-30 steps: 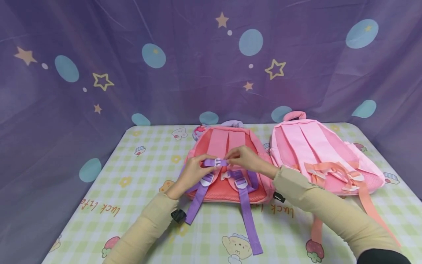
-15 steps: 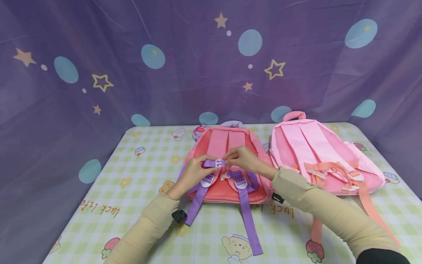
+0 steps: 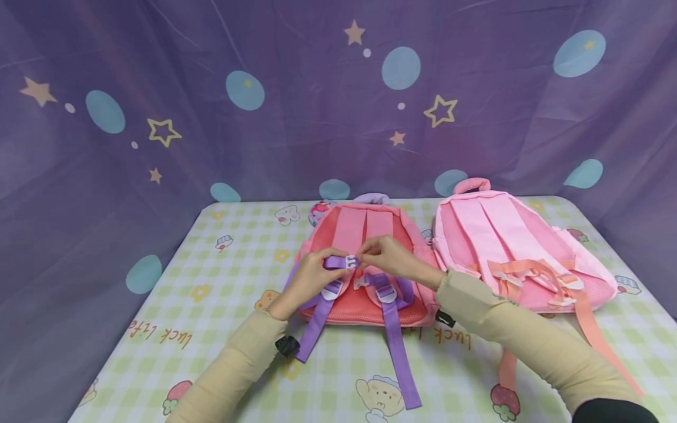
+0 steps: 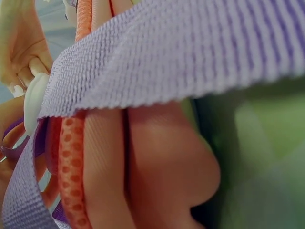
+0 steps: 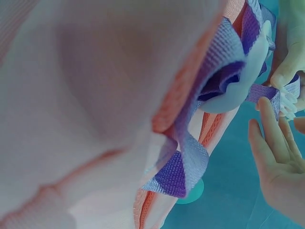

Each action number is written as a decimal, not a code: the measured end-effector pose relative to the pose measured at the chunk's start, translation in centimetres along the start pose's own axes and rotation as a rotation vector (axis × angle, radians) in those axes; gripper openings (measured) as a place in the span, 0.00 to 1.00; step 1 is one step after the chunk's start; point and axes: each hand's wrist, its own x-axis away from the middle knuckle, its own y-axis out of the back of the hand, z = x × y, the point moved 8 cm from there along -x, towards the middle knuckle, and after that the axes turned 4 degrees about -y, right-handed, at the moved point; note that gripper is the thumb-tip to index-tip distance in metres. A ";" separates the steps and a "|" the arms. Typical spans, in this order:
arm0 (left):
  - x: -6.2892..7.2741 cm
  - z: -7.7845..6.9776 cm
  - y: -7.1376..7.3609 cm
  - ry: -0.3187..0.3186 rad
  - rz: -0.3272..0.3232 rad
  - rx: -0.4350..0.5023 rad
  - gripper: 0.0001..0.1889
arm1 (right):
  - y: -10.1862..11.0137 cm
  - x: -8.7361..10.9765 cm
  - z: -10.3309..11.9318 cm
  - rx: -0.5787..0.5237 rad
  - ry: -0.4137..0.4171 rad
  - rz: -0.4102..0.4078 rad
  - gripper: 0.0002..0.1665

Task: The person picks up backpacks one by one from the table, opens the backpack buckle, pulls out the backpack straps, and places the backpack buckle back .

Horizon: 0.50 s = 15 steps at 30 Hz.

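Observation:
A coral-pink backpack (image 3: 349,226) lies with its shoulder straps facing up. Over it, my left hand (image 3: 307,275) grips a short purple strap (image 3: 334,262) bearing a white plastic buckle (image 3: 351,261). On the buckle's other side, my right hand (image 3: 388,257) pinches the purple webbing close against it between thumb and fingertips. A second white buckle piece (image 3: 361,282) rests on the bag just below. In the right wrist view, the white buckle (image 5: 288,102) shows between both hands' fingers. Wide webbing (image 4: 176,52) crosses the left wrist view and partly hides the fingers.
To the right lies a light pink backpack (image 3: 499,220) with orange straps (image 3: 592,329). Long purple strap ends (image 3: 400,352) trail over the checked tablecloth (image 3: 222,364) toward the front. A purple curtain (image 3: 317,135) with stars hangs behind the table.
My right fingertips have shifted slightly left, closer to the buckle, and less webbing shows between them. The buckle has moved a touch to the right. Both backpacks stay put.

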 end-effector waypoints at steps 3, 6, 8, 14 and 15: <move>0.0 -0.1 0.0 -0.014 0.003 -0.013 0.12 | -0.1 0.0 0.0 0.030 -0.003 0.001 0.12; -0.1 -0.1 -0.1 -0.022 0.009 -0.022 0.12 | -0.2 -0.1 0.0 0.045 -0.006 0.003 0.12; -0.1 -0.1 -0.1 -0.025 0.013 -0.031 0.12 | -0.3 -0.1 0.2 0.069 0.004 0.006 0.11; 0.0 -0.5 -0.2 -0.044 0.021 -0.057 0.13 | -0.6 -0.2 0.6 0.106 0.007 0.008 0.09; 0.0 -0.5 -0.2 -0.047 0.022 -0.061 0.13 | -0.6 -0.3 0.5 0.102 0.006 0.008 0.08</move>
